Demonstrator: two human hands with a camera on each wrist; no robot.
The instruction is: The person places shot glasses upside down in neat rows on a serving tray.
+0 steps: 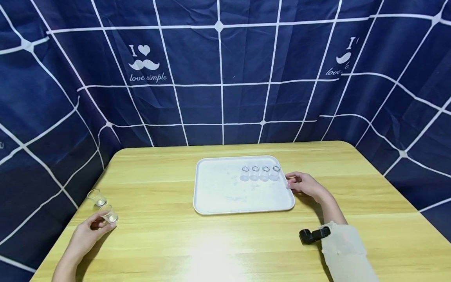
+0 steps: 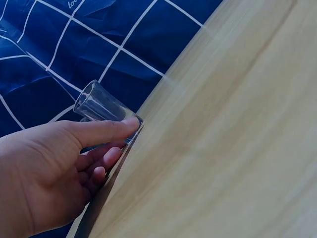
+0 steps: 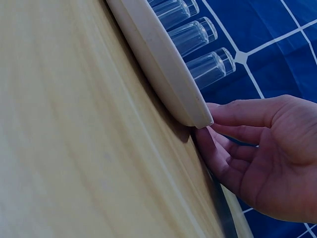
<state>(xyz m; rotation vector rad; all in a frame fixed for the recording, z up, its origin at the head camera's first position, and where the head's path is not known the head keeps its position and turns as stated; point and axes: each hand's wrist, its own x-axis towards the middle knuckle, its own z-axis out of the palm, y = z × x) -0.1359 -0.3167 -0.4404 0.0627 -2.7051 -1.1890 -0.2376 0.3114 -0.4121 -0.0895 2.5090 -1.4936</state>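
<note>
Here the left hand (image 1: 88,231) grips a glass (image 1: 109,214); right hand (image 1: 306,185) touches the tray (image 1: 218,196).

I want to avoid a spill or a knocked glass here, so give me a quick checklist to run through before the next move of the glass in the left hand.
1. Left hand grips the nearer shot glass: ok, thumb and fingers around it.
2. Second shot glass stands apart from it: ok.
3. Right hand steadies the white tray: ok, fingers at its right edge.
4. Free tray space left of the four glasses: ok.
5. Held glass empty: cannot tell.
</note>
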